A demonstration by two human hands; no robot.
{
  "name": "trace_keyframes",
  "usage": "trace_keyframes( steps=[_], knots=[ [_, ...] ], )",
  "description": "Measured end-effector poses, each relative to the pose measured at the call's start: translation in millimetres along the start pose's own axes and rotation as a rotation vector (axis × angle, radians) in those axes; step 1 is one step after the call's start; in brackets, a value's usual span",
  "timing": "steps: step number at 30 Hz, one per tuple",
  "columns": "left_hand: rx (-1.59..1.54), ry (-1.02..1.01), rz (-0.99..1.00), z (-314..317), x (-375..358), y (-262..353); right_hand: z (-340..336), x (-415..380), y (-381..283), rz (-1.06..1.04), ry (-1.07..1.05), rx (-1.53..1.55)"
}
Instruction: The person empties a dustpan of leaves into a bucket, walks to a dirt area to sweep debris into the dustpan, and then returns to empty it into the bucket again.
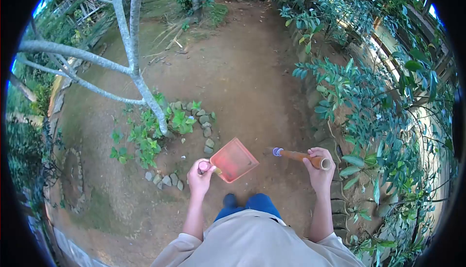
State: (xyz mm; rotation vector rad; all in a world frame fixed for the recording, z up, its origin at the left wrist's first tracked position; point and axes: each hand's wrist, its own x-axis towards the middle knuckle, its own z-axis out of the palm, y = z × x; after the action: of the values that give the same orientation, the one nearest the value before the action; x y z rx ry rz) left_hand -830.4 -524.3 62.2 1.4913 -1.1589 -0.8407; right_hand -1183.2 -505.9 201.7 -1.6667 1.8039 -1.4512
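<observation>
An orange-red dustpan (pixel 234 160) is held out in front of my body, its short handle inside my closed left hand (pixel 200 174). My right hand (pixel 321 172) is wrapped round a thick brown bamboo-like handle (pixel 296 156), whose open hollow end points toward me. A purple and white binding (pixel 277 152) circles the handle's far end, and what extends beyond it is thin and blurred against the soil. The dustpan and the handle are apart, both above the bare ground.
A pale branching tree (pixel 145 92) rises at the left, with green plants and a ring of stones (pixel 208 132) round its base. Dense leafy shrubs (pixel 359 97) line the right side. A brown dirt path (pixel 242 72) runs ahead. My feet stand on soil.
</observation>
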Motion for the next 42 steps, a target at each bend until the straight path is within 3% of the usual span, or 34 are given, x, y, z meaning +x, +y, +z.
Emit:
trace_keyframes(
  steps=[16,18,20,29,42],
  knots=[
    [0.018,0.142,-0.023,112,298,15,151,294,108,-0.031,-0.017,0.106],
    [-0.026,0.203,0.091,127,336,8,165,332,118,-0.026,-0.024,0.139],
    [0.109,0.229,0.069,136,365,11,181,366,134,-0.016,-0.032,0.153],
    [0.035,0.456,0.062,165,489,-3,274,504,154,-0.011,-0.087,0.147],
    [0.033,0.546,-0.121,160,750,-57,503,753,144,-0.008,-0.3,0.169]
  ],
)
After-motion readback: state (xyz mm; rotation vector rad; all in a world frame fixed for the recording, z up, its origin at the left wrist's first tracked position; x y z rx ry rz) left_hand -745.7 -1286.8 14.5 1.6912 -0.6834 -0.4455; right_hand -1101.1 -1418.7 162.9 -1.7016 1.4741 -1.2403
